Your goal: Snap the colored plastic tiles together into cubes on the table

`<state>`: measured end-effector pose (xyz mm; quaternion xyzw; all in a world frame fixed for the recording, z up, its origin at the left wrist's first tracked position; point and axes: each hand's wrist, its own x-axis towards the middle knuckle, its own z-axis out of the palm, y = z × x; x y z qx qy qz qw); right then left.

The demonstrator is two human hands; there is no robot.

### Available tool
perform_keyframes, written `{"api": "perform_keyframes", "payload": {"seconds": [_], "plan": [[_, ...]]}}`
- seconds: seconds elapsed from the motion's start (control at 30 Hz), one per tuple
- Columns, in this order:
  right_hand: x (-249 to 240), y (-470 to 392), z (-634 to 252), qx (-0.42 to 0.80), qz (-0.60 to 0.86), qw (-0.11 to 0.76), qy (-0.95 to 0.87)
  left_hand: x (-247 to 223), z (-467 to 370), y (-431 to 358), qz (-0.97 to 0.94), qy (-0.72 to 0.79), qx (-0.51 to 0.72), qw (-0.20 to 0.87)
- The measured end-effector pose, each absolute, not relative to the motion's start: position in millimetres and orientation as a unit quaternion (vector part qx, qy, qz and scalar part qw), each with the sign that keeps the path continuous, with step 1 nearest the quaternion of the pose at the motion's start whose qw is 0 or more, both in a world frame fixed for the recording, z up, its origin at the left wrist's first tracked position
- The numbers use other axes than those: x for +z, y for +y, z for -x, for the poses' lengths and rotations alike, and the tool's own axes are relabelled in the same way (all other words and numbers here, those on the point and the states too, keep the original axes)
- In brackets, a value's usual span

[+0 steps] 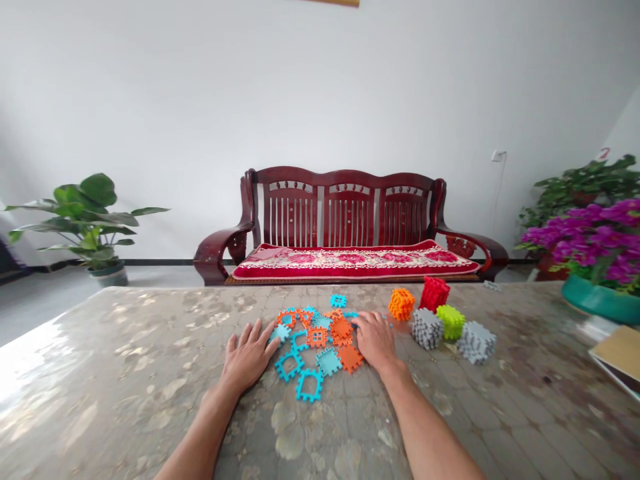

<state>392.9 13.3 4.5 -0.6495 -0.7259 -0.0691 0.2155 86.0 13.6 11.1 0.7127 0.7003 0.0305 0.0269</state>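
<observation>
A loose spread of blue and orange interlocking plastic tiles lies on the table between my hands. Some are solid, like the orange tile [351,359] and the light blue tile [329,362]; others have cut-out middles, like the blue frame tile [309,385]. My left hand [249,355] rests flat at the left edge of the spread, fingers apart, fingertips by a pale blue tile [281,332]. On the opposite side my right hand [374,339] lies over the edge of the spread, fingers bent and partly hidden, touching or close to blue and orange tiles.
Right of my right hand stand stacks of tiles: orange [401,305], red [435,293], lime green [451,322], grey [427,329] and another grey [476,343]. A teal flower planter [597,300] and a book [620,357] sit at the table's right. Beyond the table is a wooden bench [220,257].
</observation>
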Motion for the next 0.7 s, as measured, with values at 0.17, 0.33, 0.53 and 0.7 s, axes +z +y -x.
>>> {"api": "perform_keyframes", "payload": {"seconds": [0.17,0.33,0.53,0.7], "plan": [[2.6,12.7,-395.2,-0.085,0.665,0.229,-0.706,8.4,-92.4,24.2,-0.722,0.688,0.059,0.045],[0.6,16.2,-394.8,-0.115,0.662,0.224,-0.706,-1.7,-85.9,33.4,-0.746,0.654,0.109,0.062],[-3.1,20.6,-397.7,-0.134,0.668,0.288,-0.673,0.8,-85.5,31.5,-0.737,0.657,0.148,0.058],[-7.7,22.5,-400.5,-0.069,0.688,0.37,-0.621,5.9,-86.7,29.1,-0.736,0.656,0.154,0.072]]}}
